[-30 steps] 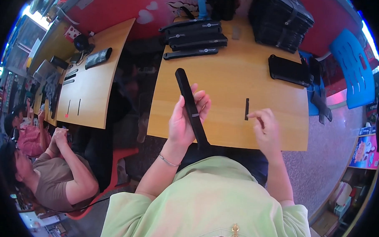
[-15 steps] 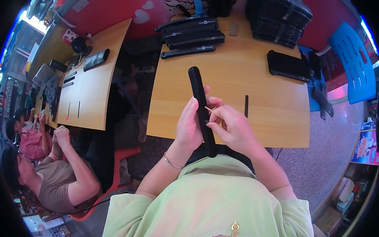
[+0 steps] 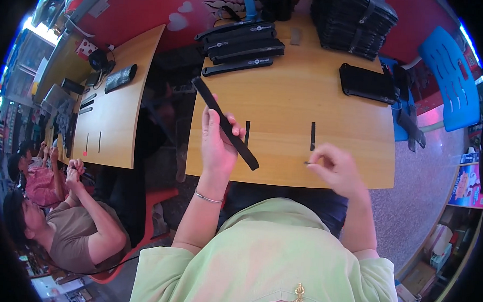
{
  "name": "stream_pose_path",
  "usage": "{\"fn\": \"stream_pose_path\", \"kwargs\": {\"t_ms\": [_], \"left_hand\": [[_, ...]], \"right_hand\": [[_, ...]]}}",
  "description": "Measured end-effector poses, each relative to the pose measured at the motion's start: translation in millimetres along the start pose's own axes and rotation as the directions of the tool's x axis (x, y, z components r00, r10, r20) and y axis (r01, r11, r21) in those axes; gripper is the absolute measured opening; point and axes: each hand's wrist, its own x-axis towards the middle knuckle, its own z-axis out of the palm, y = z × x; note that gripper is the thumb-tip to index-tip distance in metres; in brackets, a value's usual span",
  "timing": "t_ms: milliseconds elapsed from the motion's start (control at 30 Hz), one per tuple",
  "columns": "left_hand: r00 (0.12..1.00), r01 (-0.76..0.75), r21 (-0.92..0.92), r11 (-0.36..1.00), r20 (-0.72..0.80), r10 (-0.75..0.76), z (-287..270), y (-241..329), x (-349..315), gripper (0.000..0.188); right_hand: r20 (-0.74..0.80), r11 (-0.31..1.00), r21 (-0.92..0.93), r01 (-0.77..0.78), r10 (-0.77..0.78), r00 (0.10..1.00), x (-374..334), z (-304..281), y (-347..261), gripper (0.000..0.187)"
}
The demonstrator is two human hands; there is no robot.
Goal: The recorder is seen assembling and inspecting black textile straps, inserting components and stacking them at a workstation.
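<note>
My left hand [image 3: 219, 142] is closed around a long, narrow black bar-shaped piece [image 3: 224, 121], thumb on one side and fingertips on the other. The piece tilts over the near left part of the table, its far end to the left. My right hand [image 3: 334, 167] is apart from it, near the table's front edge, thumb and forefinger pinched together. A tiny dark tip shows at that pinch, too small to name. Beyond the right fingers lies a thin black strip [image 3: 313, 133]. A second thin black strip [image 3: 247, 131], partly hidden, lies behind my left fingers.
Long black cases [image 3: 240, 44] with pale markings are stacked at the table's [image 3: 286, 99] far left. A tall pile of black packages [image 3: 355, 24] stands far right, a black pouch [image 3: 367, 83] nearer. A blue chair [image 3: 451, 84] is at right. Another person [image 3: 84, 225] sits at left.
My left hand has moved left and away from me, tilting the black piece further. My right hand has left the piece and moved right; the thin stick at its fingers no longer shows.
</note>
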Motion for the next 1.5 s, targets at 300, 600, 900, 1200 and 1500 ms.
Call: {"fn": "stream_pose_path", "kwargs": {"t_ms": [300,600,900,1200,1500], "left_hand": [[0.987,0.159,-0.100,0.982,0.018,-0.158,-8,-16,-1,0.034],[0.985,0.155,-0.160,0.975,0.100,-0.140,21,-36,-18,0.030],[0.916,0.226,0.155,0.962,0.303,-0.264,6,-44,-32,0.037],[0.925,0.028,0.308,0.951,0.352,-0.141,-1,-55,-39,0.024],[0.957,0.033,0.111,0.993,0.282,-0.063,-2,-48,-31,0.028]], "right_hand": [[-0.348,-0.086,0.917,0.390,-0.649,0.676,-24,-95,35,0.020],[0.011,0.979,0.176,-0.106,0.106,0.994,5,41,-4,0.036],[0.029,0.735,0.667,-0.126,0.142,0.989,12,63,13,0.036],[-0.165,0.929,0.362,-0.070,0.137,0.977,9,58,20,0.032],[-0.246,0.983,-0.149,0.104,-0.139,0.959,-1,60,6,0.038]]}}
